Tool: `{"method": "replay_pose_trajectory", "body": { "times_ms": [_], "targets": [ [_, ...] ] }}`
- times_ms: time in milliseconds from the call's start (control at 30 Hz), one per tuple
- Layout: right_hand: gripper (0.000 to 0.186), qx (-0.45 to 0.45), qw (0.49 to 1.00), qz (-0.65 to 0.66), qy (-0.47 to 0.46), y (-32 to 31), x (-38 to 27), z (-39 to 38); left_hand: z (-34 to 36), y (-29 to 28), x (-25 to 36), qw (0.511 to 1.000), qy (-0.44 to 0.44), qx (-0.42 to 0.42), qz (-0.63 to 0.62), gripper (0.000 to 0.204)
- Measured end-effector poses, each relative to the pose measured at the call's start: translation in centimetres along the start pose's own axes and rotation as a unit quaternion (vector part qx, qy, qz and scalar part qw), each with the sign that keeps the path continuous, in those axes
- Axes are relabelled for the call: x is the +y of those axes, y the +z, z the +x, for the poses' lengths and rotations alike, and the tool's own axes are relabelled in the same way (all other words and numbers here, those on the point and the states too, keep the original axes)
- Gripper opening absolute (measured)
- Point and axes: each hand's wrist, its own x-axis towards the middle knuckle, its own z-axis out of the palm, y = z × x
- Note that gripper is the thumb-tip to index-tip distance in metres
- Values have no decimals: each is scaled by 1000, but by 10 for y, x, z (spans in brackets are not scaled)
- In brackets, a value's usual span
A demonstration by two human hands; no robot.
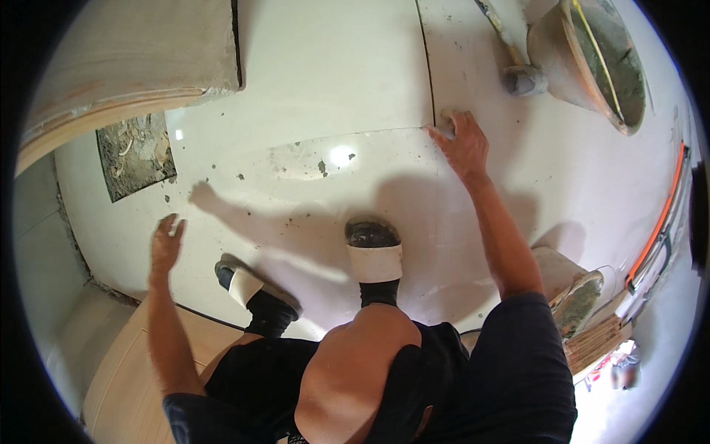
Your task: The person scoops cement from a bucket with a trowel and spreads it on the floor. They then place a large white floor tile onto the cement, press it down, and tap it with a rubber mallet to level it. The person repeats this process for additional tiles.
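Note:
Fingers partly spread, my right hand (467, 146) reaches down to the pale glossy floor tiles (333, 74) where a dark joint (428, 74) meets a fine cross joint. Its thumb and fingertips are close to that corner; the fingertips are slightly blurred, and I see no object in the hand. My left hand (167, 248) hangs in the air at the left, empty, with its fingers apart. Past it lies a rectangular gap (137, 159) in the tiling, showing rough grey rubble. Dark mortar crumbs (322, 168) are scattered between my hands.
A mortar-smeared bucket (558, 63) with a yellow strip across it stands at the far right, a mallet (525, 80) beside it. A wood-edged panel (140, 66) fills the far left. At right are an orange-edged bar (658, 214) and a mortar-crusted container (580, 303).

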Motion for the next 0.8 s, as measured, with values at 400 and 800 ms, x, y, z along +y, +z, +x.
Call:
{"method": "replay_pose_trajectory", "body": {
  "times_ms": [400, 800],
  "targets": [
    [45, -21, 998, 39, 51, 0, -3, 1, 19, 126, 104, 987, 66, 142, -39, 55],
    [47, -75, 990, 44, 111, -9, -20, 3, 36, 133, 151, 991, -19, 129, -7, 78]
  ]
}}
